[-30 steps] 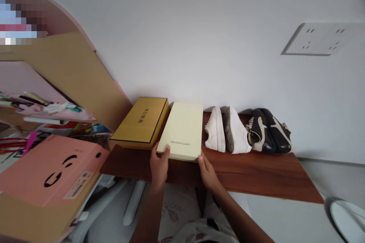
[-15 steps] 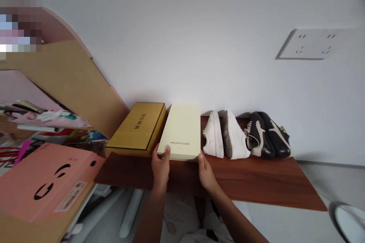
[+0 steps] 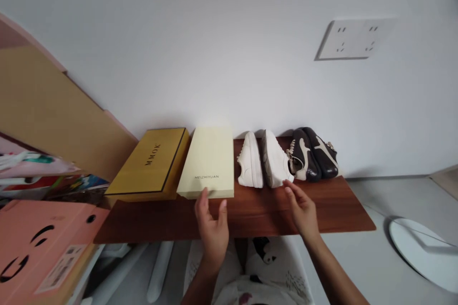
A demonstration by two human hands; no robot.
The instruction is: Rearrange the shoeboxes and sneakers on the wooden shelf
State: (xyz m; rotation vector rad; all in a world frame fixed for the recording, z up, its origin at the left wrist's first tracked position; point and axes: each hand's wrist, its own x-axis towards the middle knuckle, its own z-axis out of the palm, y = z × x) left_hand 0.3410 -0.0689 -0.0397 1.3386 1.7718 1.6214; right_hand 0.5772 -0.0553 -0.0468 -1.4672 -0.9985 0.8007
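On the brown wooden board [image 3: 250, 214], a cream box [image 3: 207, 157] marked MEIZHIYUAN lies beside a yellow box [image 3: 152, 162] marked MMOK. My left hand [image 3: 213, 231] is just in front of the cream box's near edge, thumb and fingers apart, holding nothing. A pair of white shoes [image 3: 251, 162] rests on its sides right of the cream box. My right hand [image 3: 302, 209] is near the heel of the right white shoe [image 3: 275, 159], its fingers apart and nothing held. Farther right are the dark shoes [image 3: 315, 155] with cream trim.
A pink box [image 3: 46, 238] stands at the lower left, near a slanted tan panel [image 3: 60, 109]. Behind the board rises a white wall with a socket plate [image 3: 354, 39]. A round white base [image 3: 425, 248] is on the floor at right.
Both hands have let go of the cream box. My right hand has moved right to the white shoes, and my left hand has drawn back slightly. The view has shifted right.
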